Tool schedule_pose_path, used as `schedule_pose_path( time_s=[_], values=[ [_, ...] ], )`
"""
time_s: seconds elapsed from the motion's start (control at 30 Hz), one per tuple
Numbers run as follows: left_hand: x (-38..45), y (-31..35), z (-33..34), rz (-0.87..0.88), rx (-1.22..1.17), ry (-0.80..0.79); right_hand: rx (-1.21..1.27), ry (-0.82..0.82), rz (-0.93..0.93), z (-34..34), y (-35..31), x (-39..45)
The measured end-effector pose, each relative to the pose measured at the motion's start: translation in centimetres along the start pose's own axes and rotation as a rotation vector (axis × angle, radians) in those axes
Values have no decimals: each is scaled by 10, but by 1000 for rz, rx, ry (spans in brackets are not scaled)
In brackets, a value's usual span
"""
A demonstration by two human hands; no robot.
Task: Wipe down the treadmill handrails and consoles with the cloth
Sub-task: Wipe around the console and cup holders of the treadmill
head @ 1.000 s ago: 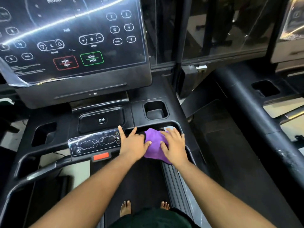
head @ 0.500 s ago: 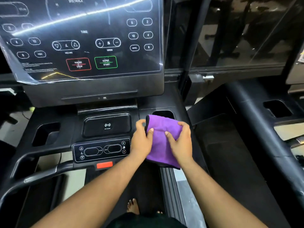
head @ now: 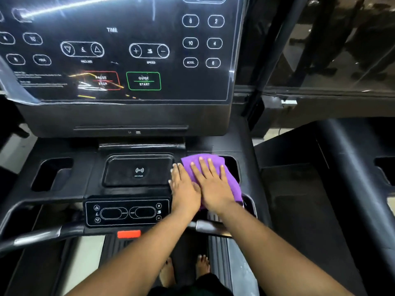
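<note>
Now both hands lay flat, fingers straight and released, gripping nothing. The right hand (head: 213,186) pressed the purple microfibre cloth (head: 226,174) down over the right-hand recessed cup holder (head: 232,165) of the black treadmill console tray (head: 89,184). The left hand (head: 183,189) rested beside it, its edge touching the cloth and the rim of the black rectangular charging pad (head: 136,171). Just below sat the small glossy control panel (head: 126,212) and a red safety tab (head: 128,234). Above stood the large dark display console (head: 119,50), with the silver-grey handrail (head: 38,238) at lower left.
</note>
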State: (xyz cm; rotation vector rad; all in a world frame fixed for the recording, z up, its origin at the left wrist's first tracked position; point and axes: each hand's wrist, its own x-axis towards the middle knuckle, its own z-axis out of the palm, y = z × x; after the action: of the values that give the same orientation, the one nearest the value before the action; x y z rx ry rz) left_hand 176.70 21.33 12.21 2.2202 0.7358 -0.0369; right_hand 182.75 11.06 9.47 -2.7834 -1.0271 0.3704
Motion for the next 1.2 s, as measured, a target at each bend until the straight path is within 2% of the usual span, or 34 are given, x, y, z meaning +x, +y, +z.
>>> schedule_pose_path(
  time_s=[0.1, 0.27, 0.47, 0.6, 0.67, 0.83, 0.97, 1.07, 1.13, 1.2],
  values=[
    [2, -6, 6, 6, 60, -15, 5, -14, -99, -13, 14, 39],
    [10, 0, 9, 76, 311, -57, -29, 21, -61, -24, 37, 70],
    [8, -4, 14, 187, 644, -220, -91, 26, 200, -35, 96, 52],
    [8, -6, 14, 198, 685, -231, 77, 8, 351, -36, 116, 13],
    [7, -7, 14, 204, 696, -242, 119, 27, 367, -28, 109, -14],
    [7, -6, 18, 180, 726, -263, 61, 90, 308, -6, 73, -58],
    [9, -6, 14, 176, 671, -275, -26, 117, 56, -3, 55, -42],
    [8, -4, 9, 187, 591, -294, -36, -6, 21, -20, 49, -10],
    [8, -3, 6, 185, 573, -299, 5, 10, -26, -21, 55, -5],
    [11, -2, 7, 175, 575, -308, -10, 35, -198, -14, 75, -18]
  ],
)
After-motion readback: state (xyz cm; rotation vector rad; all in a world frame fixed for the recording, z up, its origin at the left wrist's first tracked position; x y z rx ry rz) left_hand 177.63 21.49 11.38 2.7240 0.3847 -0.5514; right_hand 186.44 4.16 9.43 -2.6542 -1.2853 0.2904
